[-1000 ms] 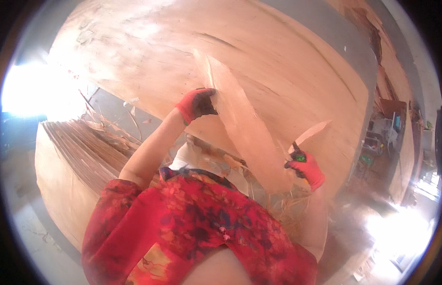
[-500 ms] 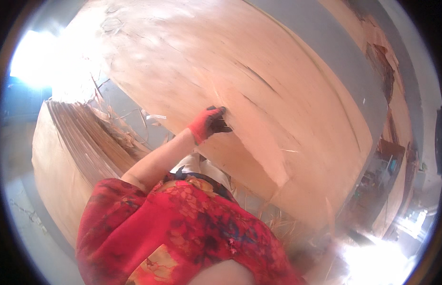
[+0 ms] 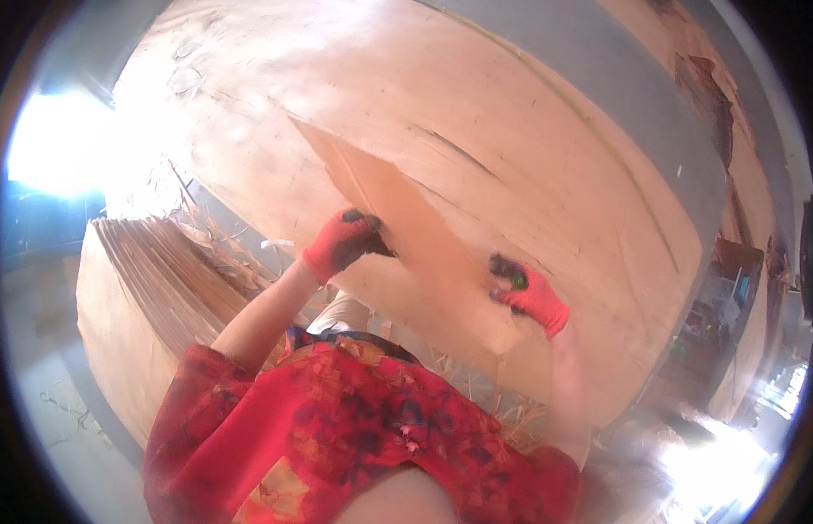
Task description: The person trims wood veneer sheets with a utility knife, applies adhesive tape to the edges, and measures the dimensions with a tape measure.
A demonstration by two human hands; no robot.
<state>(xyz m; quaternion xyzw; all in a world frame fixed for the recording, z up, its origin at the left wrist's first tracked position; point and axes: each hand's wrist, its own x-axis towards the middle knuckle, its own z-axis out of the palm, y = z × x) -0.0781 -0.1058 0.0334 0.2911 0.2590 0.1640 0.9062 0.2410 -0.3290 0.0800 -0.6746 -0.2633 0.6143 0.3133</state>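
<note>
A large pale wood sheet [image 3: 546, 175], marked with dark streaks, spreads across the middle and far side. At the left stands a thick stack of sheets [image 3: 170, 275], its layered edges showing. Over the large sheet's near part, a long veneer strip [image 3: 415, 223] slants from far left to near right. The red-gloved left hand [image 3: 349, 240] has its grip clamped on the strip's near left edge. The right hand [image 3: 530, 295], also red-gloved, is at the strip's right edge; blur hides whether its grip is closed. A small green patch [image 3: 518, 281] shows among its fingers.
</note>
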